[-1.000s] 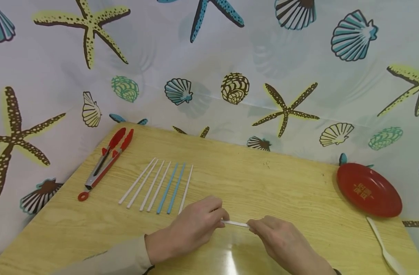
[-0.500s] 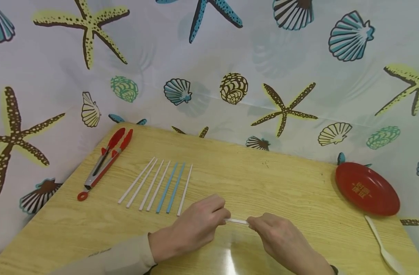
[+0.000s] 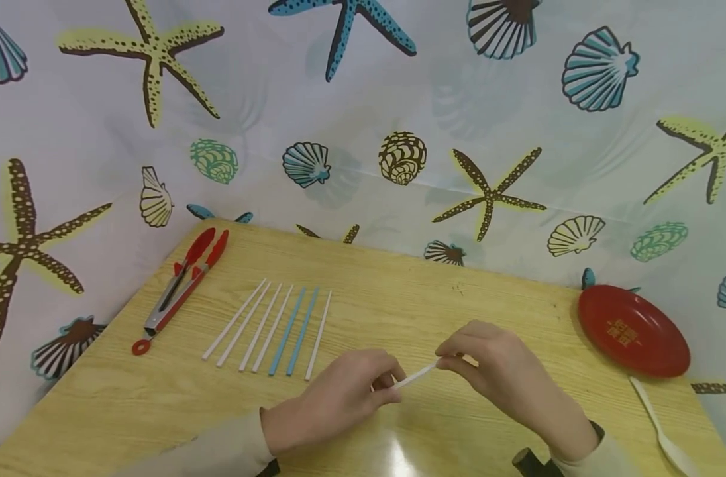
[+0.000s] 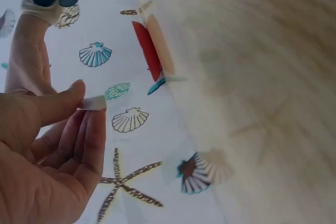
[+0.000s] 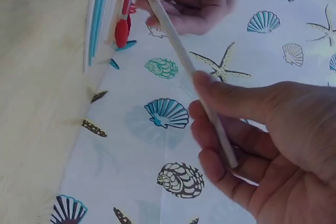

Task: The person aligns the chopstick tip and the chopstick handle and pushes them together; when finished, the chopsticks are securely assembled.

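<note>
A white chopstick (image 3: pixel 416 375) spans the gap between my two hands, tilted with its right end higher. My left hand (image 3: pixel 344 392) pinches one end between thumb and fingers. In the left wrist view a blunt tip (image 4: pixel 94 103) of the chopstick pokes out past the thumb. My right hand (image 3: pixel 503 371) holds the other end; the right wrist view has the thumb pressing it against the fingers, with the end lying over them. Left of the hands, several white chopsticks (image 3: pixel 270 329) and two blue chopsticks (image 3: pixel 288 331) lie side by side in a slanted row.
Red-tipped tongs (image 3: pixel 181 291) lie at the table's left edge. To the right are a red oval plate (image 3: pixel 655 324) and a pale spoon (image 3: pixel 661 430). A cloth with shells and starfish (image 3: pixel 363 132) hangs behind the wooden table (image 3: pixel 434 311).
My right hand has risen and turned, lifting its end of the chopstick from nearly level to a slant. My left hand has shifted slightly and its fingers have spread a little. The view has tipped slightly.
</note>
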`<state>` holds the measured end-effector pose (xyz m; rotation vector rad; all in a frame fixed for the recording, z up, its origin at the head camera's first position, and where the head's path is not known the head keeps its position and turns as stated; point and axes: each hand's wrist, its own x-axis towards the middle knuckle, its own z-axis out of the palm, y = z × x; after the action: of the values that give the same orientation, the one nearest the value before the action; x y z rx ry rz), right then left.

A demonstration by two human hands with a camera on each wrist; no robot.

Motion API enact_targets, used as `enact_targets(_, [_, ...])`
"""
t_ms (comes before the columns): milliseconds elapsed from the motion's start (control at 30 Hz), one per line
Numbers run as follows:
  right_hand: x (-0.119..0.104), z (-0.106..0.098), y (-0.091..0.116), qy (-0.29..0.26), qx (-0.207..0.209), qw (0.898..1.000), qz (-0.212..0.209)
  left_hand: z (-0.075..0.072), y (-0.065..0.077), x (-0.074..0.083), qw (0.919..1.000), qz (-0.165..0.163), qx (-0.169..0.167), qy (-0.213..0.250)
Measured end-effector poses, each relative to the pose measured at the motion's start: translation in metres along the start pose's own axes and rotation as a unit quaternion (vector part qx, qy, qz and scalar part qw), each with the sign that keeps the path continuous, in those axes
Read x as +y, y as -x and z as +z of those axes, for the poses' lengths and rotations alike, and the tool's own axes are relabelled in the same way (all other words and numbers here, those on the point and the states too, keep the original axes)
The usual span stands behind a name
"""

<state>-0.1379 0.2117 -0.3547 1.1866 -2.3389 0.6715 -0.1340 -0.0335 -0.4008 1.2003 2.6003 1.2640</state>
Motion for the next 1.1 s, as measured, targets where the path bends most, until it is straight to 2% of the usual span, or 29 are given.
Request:
enact_targets(100, [0.006,-0.003,-0.009,-0.053,0.022,0.998,0.012,-0.002,-0.004,0.001,0.9923,-0.065,-0.014,0.104])
enact_targets(233, [0.015,0.001,-0.021,-0.098,0.037,0.992,0.070,-0.004,-0.005,-0.003,0.9738,-0.110,-0.015,0.198])
enact_targets(300, [0.018,0.004,-0.026,-0.142,0.044,0.982,0.121,-0.005,-0.007,-0.006,0.9633,-0.124,-0.009,0.238])
enact_targets(333, [0.019,0.007,-0.028,-0.171,0.046,0.973,0.148,-0.006,-0.007,-0.008,0.9569,-0.130,-0.004,0.260])
enact_targets(367, [0.020,0.009,-0.031,-0.207,0.050,0.961,0.175,-0.007,-0.008,-0.009,0.9507,-0.138,0.002,0.278])
enact_targets(433, [0.022,0.016,-0.036,-0.280,0.053,0.930,0.231,-0.009,-0.010,-0.012,0.9407,-0.149,0.016,0.305])
enact_targets(533, [0.027,0.030,-0.043,-0.395,0.049,0.867,0.300,-0.012,-0.011,-0.018,0.9295,-0.166,0.034,0.328])
enact_targets(600, [0.030,0.041,-0.046,-0.458,0.043,0.823,0.334,-0.013,-0.012,-0.022,0.9253,-0.175,0.041,0.334])
enact_targets(667, [0.034,0.052,-0.050,-0.508,0.034,0.784,0.355,-0.015,-0.012,-0.029,0.9220,-0.187,0.048,0.336])
enact_targets(733, [0.037,0.062,-0.053,-0.539,0.025,0.758,0.367,-0.016,-0.012,-0.035,0.9209,-0.199,0.053,0.331])
enact_targets(833, [0.039,0.074,-0.058,-0.558,0.017,0.739,0.377,-0.017,-0.012,-0.043,0.9225,-0.212,0.057,0.317])
enact_targets(967, [0.044,0.090,-0.066,-0.556,0.016,0.738,0.383,-0.021,-0.013,-0.053,0.9265,-0.228,0.060,0.294])
enact_targets(1100, [0.049,0.110,-0.070,-0.547,0.012,0.732,0.405,-0.025,-0.013,-0.062,0.9274,-0.262,0.059,0.260])
